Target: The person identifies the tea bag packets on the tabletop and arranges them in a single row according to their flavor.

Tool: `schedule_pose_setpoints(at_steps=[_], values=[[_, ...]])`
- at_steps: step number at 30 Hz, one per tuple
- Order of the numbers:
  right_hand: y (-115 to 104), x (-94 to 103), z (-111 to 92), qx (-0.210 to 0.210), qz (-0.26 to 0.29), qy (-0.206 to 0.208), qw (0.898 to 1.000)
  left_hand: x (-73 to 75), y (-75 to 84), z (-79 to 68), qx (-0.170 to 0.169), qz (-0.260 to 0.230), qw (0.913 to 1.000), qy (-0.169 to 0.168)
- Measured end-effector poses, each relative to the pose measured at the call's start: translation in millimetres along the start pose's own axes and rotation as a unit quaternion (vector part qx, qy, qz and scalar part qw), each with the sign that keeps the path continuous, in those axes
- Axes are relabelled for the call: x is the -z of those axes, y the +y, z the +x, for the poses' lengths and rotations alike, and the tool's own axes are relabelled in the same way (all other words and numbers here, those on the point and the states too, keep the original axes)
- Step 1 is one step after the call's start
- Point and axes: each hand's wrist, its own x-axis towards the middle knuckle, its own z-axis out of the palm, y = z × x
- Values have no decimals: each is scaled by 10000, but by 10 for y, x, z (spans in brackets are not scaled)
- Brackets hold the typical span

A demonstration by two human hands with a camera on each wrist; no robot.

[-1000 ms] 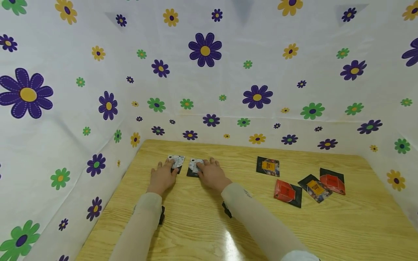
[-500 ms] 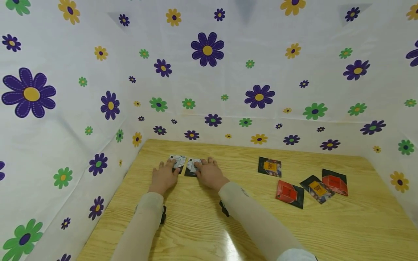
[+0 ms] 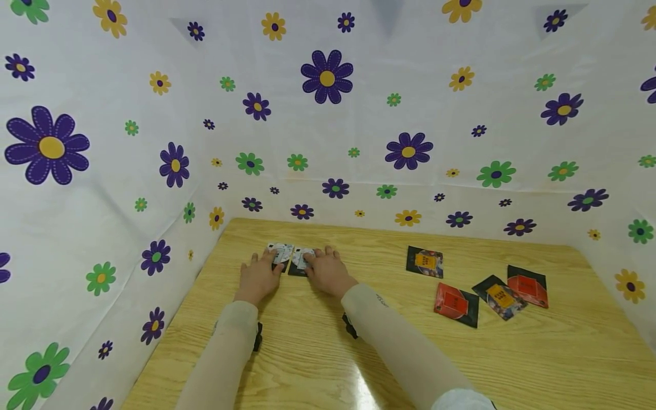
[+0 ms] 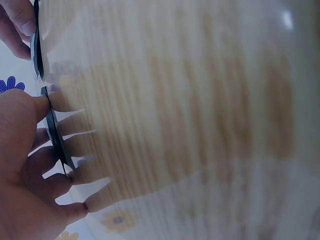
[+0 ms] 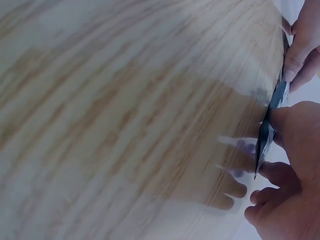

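Far left of the table (image 3: 307,353): left hand (image 3: 258,279), fingers spread, resting on the near part of the left white-and-black packet (image 3: 283,252). No clench; fingertips and thumb merely touch. Its lower left is hidden under the fingers, and print is too small to read. White end points away from the person, black end towards; side edges lean slightly right with distance. Long axis uncertain (foreshortening, plus covered edges).

Next, a thin strip of wood between, the right white-and-black packet (image 3: 298,263), same orientation, white end far. Right hand (image 3: 330,274) covers its right side; fingers loose, touching, not grasping. Both wrist views show these packets only as thin dark slivers, edge-on.

Well apart to the right: upper black packet with orange label (image 3: 425,262); nearer the person, a red-and-black packet (image 3: 456,305), red end left; then a lower orange-label packet (image 3: 499,297), turned diagonally; last, a second red-and-black packet (image 3: 528,286). Whether those last two overlap: cannot tell.
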Motion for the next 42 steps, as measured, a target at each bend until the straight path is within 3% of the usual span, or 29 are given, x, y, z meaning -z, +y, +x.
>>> schedule_pose_setpoints(at_steps=[32,42], values=[[-64,0,30,-111,-479,-97,9987,12,25,-32,-90,-87,9998,128],[-26,45,-35,86,-226,127,9996,3,-8,-18,-105,-76,9999,86]])
